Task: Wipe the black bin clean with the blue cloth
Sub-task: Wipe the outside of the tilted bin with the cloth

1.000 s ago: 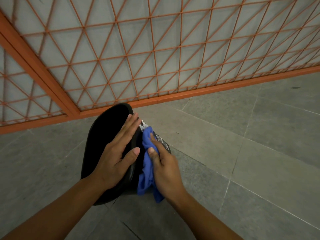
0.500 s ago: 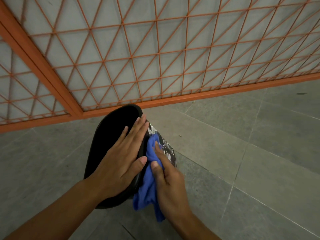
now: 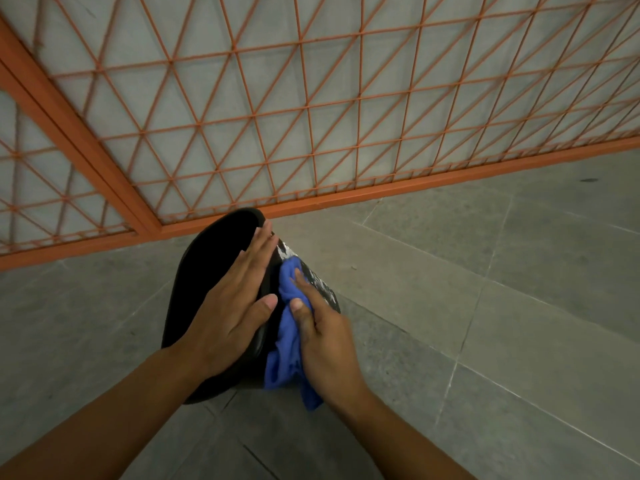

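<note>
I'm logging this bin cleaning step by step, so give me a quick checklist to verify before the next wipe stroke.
1. Left hand steadies the black bin: ok, it lies flat over the rim with fingers straight.
2. Right hand holds the blue cloth: ok, thumb and fingers press it to the bin's side.
3. Cloth on the dirty area: ok, its top edge meets the white smears.
4. Smears gone: not ok, white marks still show beyond the cloth.
5. Bin's base steady on the tiled floor: cannot tell, hidden.
6. Inside of bin clean: cannot tell, too dark.
</note>
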`<state>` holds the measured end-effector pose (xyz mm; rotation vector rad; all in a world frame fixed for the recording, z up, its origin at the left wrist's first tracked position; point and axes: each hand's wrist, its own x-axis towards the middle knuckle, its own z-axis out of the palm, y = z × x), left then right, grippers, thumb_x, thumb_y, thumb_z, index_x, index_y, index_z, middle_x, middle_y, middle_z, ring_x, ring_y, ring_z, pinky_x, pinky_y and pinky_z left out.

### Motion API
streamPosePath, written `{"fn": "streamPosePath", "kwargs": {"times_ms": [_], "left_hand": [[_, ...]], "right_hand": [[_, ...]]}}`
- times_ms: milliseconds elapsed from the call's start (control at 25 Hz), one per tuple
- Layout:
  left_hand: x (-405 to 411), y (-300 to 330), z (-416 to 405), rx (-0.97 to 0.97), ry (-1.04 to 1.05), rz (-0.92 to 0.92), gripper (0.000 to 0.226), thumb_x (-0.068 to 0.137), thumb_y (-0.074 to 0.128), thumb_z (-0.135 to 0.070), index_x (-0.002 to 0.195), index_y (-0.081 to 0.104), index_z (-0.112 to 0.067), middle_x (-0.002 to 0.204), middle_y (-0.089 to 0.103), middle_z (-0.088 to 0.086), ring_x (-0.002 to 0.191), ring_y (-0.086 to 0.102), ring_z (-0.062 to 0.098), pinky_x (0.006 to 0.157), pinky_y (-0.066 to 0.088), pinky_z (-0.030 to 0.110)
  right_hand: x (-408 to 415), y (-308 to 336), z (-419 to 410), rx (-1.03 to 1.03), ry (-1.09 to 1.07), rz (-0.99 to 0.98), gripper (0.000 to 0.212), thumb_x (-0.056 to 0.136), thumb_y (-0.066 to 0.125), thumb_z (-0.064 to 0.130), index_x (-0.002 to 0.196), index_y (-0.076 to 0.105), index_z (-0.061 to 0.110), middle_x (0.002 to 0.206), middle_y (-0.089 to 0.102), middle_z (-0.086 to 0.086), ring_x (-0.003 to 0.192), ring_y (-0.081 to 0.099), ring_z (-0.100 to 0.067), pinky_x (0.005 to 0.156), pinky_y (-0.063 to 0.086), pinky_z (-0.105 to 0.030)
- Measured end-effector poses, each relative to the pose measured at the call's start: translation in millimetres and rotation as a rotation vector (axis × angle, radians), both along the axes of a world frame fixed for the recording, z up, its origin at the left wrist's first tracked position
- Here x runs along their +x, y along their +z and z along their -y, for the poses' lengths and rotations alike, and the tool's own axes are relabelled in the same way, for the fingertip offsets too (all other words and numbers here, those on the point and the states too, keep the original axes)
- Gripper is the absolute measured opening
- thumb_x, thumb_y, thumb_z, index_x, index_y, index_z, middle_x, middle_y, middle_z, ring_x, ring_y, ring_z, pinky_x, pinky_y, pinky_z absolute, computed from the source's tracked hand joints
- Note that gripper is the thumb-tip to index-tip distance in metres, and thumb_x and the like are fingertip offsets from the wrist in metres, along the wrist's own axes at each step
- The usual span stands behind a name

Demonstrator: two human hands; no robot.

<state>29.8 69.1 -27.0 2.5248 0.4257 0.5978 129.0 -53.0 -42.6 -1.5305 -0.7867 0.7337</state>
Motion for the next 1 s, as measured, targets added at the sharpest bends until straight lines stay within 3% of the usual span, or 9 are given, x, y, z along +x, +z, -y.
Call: {"fn": "streamPosePath", "kwargs": {"times_ms": [120,280,360,480,600,680,760,880,1000], "left_hand": [[0.7,0.1,5.5,0.046,-0.034,0.006,0.065,0.098,0.035,-0.037,0.154,0.019,-0.007,0.165,0.007,-0.004,0.151,0.010,0.016,0.121,0.014,0.039],[-4.0,-2.2,-1.6,-0.052,0.021,0.008,0.065,0.096,0.035,-0.035,0.153,0.018,-0.010,0.165,0.007,-0.006,0.151,0.008,0.013,0.121,0.012,0.031],[-3.7,-1.5,-0.6,-0.014,0.031,0.004,0.065,0.095,0.035,-0.034,0.153,0.020,-0.009,0.164,0.009,-0.004,0.151,0.010,0.012,0.121,0.013,0.029],[-1.9,0.7,4.2,0.036,-0.008,0.007,0.064,0.096,0.036,-0.032,0.153,0.021,-0.009,0.164,0.009,-0.006,0.151,0.011,0.013,0.121,0.013,0.027],[-5.0,-0.6,1.0,-0.023,0.002,0.013,0.064,0.096,0.036,-0.033,0.153,0.021,-0.008,0.164,0.009,-0.005,0.151,0.009,0.012,0.120,0.011,0.024],[-6.3,-0.2,0.7,-0.034,0.034,0.014,0.064,0.095,0.036,-0.034,0.152,0.023,-0.007,0.164,0.011,-0.001,0.151,0.009,0.011,0.120,0.011,0.023],[-4.7,1.1,4.2,-0.011,0.033,0.011,0.064,0.095,0.036,-0.033,0.152,0.023,-0.008,0.164,0.012,-0.001,0.151,0.010,0.011,0.121,0.012,0.025],[-5.2,1.2,4.0,-0.011,0.011,0.008,0.064,0.094,0.036,-0.034,0.153,0.023,-0.012,0.164,0.011,-0.006,0.151,0.009,0.009,0.120,0.012,0.024],[-8.3,-0.4,-0.4,-0.072,0.032,0.023,0.064,0.093,0.036,-0.035,0.153,0.022,-0.014,0.164,0.010,-0.006,0.151,0.009,0.009,0.119,0.011,0.019]], "right_hand": [[-12.5,4.0,15.8,-0.017,-0.017,-0.037,0.042,0.095,0.045,0.018,0.136,0.040,0.025,0.138,0.044,0.013,0.120,0.045,0.006,0.097,0.035,-0.004],[-11.4,0.3,10.0,0.004,0.014,0.013,0.040,0.095,0.045,0.018,0.134,0.042,0.025,0.130,0.052,0.011,0.113,0.049,0.005,0.088,0.043,-0.006],[-5.6,-5.8,7.0,-0.015,-0.037,-0.023,0.039,0.096,0.043,0.020,0.134,0.042,0.027,0.127,0.057,0.004,0.115,0.050,-0.005,0.093,0.044,-0.013],[-18.8,-5.4,22.8,-0.041,-0.049,-0.066,0.040,0.096,0.043,0.020,0.134,0.038,0.031,0.140,0.043,0.010,0.128,0.039,0.002,0.106,0.032,-0.014],[-18.2,1.2,16.3,-0.027,0.017,-0.048,0.040,0.095,0.045,0.018,0.134,0.041,0.024,0.123,0.047,0.026,0.103,0.046,0.025,0.087,0.037,0.000],[-6.4,-3.6,5.4,-0.038,-0.013,-0.044,0.039,0.096,0.044,0.020,0.135,0.042,0.023,0.117,0.051,0.022,0.088,0.047,0.029,0.079,0.034,0.003],[-3.3,-10.9,8.4,-0.091,-0.079,-0.076,0.039,0.097,0.041,0.023,0.135,0.041,0.024,0.120,0.053,0.013,0.089,0.050,0.023,0.076,0.034,0.005],[-21.4,-4.6,28.5,-0.113,-0.050,-0.092,0.037,0.096,0.042,0.021,0.130,0.038,0.034,0.126,0.047,0.019,0.095,0.047,0.024,0.079,0.034,0.005],[-13.1,-7.7,15.4,-0.083,-0.001,-0.039,0.038,0.096,0.042,0.021,0.134,0.041,0.026,0.116,0.060,0.012,0.097,0.055,0.012,0.075,0.044,-0.007]]}}
